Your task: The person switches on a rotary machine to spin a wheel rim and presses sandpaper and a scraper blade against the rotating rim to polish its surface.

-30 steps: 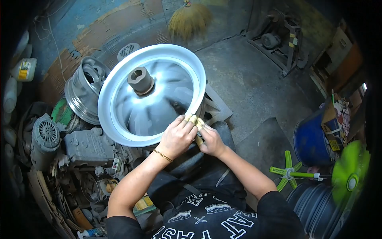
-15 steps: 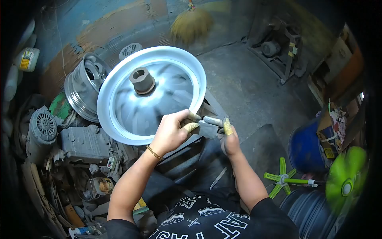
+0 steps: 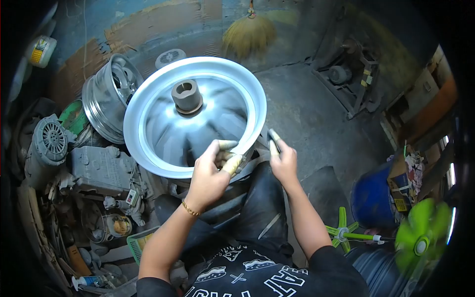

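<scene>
A silvery wheel rim (image 3: 136,148) stands tilted in front of me, its spokes blurred, with a thick nut-like hub piece (image 3: 186,96) at its centre. My left hand (image 3: 212,171) is closed near the rim's lower right edge, pale yellow coverings on its fingertips. What it pinches, if anything, is too small to make out. To the right of the rim, apart from it, my right hand (image 3: 284,161) is closed on a dark flat piece (image 3: 272,140) sticking up between thumb and fingers. A thin blade-like strip (image 3: 268,226) lies on my trouser leg.
Another wheel rim (image 3: 99,111) leans at the left, beside a dusty motor (image 3: 49,136) and a grey metal box (image 3: 104,171). A blue barrel (image 3: 368,193) and a spinning green fan (image 3: 423,235) stand at the right. A straw broom (image 3: 250,34) hangs at the back.
Both hands were together on a grey flat piece; now they are apart. The left has dropped slightly beside the rim, and the right has turned upright with a dark piece. The view has shifted slightly.
</scene>
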### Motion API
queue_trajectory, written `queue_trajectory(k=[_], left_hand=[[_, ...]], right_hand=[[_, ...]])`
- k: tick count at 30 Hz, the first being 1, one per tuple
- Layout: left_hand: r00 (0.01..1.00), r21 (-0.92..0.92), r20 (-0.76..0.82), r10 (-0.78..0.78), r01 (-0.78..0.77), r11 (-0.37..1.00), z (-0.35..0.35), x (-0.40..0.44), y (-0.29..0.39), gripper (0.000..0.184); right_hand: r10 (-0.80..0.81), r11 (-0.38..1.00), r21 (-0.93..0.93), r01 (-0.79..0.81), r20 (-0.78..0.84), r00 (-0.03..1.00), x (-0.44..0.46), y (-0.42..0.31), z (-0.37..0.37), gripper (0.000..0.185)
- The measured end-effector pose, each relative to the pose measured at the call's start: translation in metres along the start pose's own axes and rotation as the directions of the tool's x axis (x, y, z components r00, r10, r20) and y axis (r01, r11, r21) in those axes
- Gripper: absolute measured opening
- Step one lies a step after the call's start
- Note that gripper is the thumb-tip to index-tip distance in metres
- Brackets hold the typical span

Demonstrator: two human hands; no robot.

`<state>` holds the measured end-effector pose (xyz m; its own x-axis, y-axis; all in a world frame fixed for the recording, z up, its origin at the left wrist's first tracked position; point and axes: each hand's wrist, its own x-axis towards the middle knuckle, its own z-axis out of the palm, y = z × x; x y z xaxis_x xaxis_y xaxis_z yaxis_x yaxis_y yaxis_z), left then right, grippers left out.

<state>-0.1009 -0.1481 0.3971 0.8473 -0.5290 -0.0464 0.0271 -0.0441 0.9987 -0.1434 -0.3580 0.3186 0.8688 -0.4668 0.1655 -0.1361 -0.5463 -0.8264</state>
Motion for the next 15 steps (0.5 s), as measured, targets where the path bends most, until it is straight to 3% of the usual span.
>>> queue_trajectory(k=[1,2,4,7,9,10,11,15], left_hand=[[1.000,0.072,0.031,0.000,-0.002,0.997,-0.001,-0.007,-0.001,0.029],[0.996,-0.028,0.083,0.030,-0.028,0.999,0.001,-0.014,-0.003,0.028],[0.988,-0.025,0.142,0.053,-0.050,0.998,0.000,-0.029,-0.009,0.028],[0.990,-0.041,0.142,0.019,-0.013,0.999,-0.014,-0.059,-0.017,0.029],[0.993,-0.035,0.120,0.003,0.002,0.999,-0.024,-0.079,-0.028,0.027],[0.997,-0.117,0.067,-0.047,0.055,0.992,-0.027,-0.088,-0.034,0.026],[0.995,-0.202,0.020,-0.100,0.102,0.974,-0.030,-0.096,-0.039,0.025],[0.986,-0.186,-0.022,-0.166,0.159,0.970,-0.042,-0.116,-0.068,0.020]], right_hand=[[0.000,1.000,-0.006,0.000,-0.001,1.000,0.007,0.006,0.008,0.042],[-0.140,0.980,-0.150,0.127,-0.078,0.987,0.016,0.015,0.019,0.044],[-0.433,0.853,-0.389,0.349,-0.152,0.888,0.033,0.029,0.043,0.053],[-0.400,0.866,-0.404,0.296,-0.202,0.894,0.047,0.028,0.060,0.059],[-0.519,0.769,-0.516,0.378,-0.160,0.839,0.056,0.031,0.058,0.060],[-0.516,0.769,-0.518,0.375,-0.158,0.842,0.058,0.032,0.058,0.060],[-0.510,0.783,-0.488,0.385,-0.149,0.847,0.060,0.032,0.056,0.059],[-0.462,0.847,-0.370,0.382,-0.157,0.873,0.064,0.035,0.056,0.059]])
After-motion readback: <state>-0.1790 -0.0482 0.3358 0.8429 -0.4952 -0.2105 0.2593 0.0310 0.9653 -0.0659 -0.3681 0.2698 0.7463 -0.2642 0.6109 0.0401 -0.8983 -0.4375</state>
